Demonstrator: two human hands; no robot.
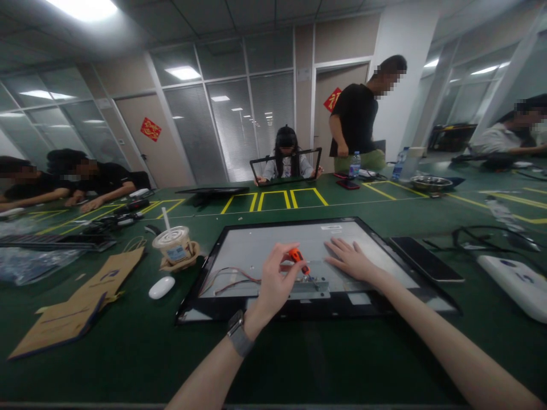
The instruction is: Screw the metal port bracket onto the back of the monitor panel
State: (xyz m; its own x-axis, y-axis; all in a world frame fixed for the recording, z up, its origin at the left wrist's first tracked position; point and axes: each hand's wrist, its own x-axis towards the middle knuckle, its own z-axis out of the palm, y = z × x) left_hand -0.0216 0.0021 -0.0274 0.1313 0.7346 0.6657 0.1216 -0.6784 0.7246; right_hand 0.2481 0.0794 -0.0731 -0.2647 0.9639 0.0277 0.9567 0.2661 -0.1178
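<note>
In front of me a flat display panel (265, 242), light grey with a black frame, lies on the green table. My left hand (277, 276), with a watch on its wrist, is closed around an orange and black screwdriver (299, 261). The screwdriver leans, its tip pointing down at a metal bracket (314, 285) near the panel's near edge. Whether the tip touches a screw is too small to tell. Thin wires (233, 276) run from the bracket to the left. My right hand (352, 259) lies flat on the panel, fingers spread, holding nothing.
Left of the panel are a drink cup (174, 245) in a carrier, a white mouse (162, 287) and a paper bag (81, 302). To the right lie a black phone (423, 259) and a white device (515, 282). Across the table a seated person holds a black frame (285, 181).
</note>
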